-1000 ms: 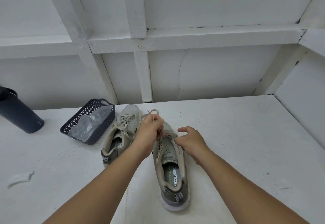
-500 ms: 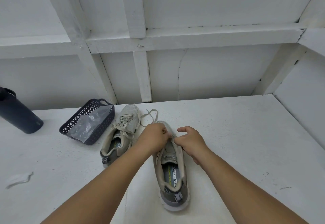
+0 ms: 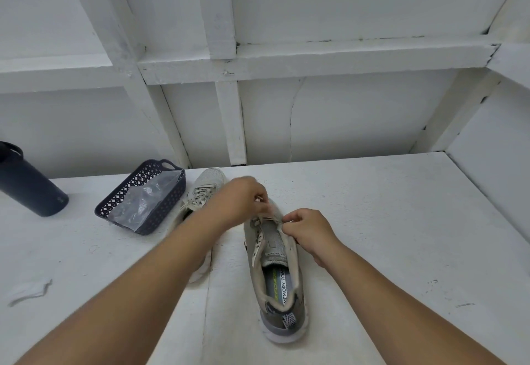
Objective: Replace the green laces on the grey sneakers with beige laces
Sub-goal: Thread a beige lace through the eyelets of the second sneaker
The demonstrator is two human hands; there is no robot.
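My left hand (image 3: 241, 204) and right hand (image 3: 308, 231) pinch the beige lace (image 3: 265, 218) over the near sneaker (image 3: 276, 273), fingers pressed together to thread its lowest eyelets.

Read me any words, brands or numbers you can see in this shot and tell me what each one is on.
"MEMORY FOA": printed on the insole of the near sneaker; the last letter is hidden by the collar.
Green wording beside it on the same insole: too blurred to read.
Small tag on the tongue: too small to read.
Small mark on the dark bottle: unreadable.
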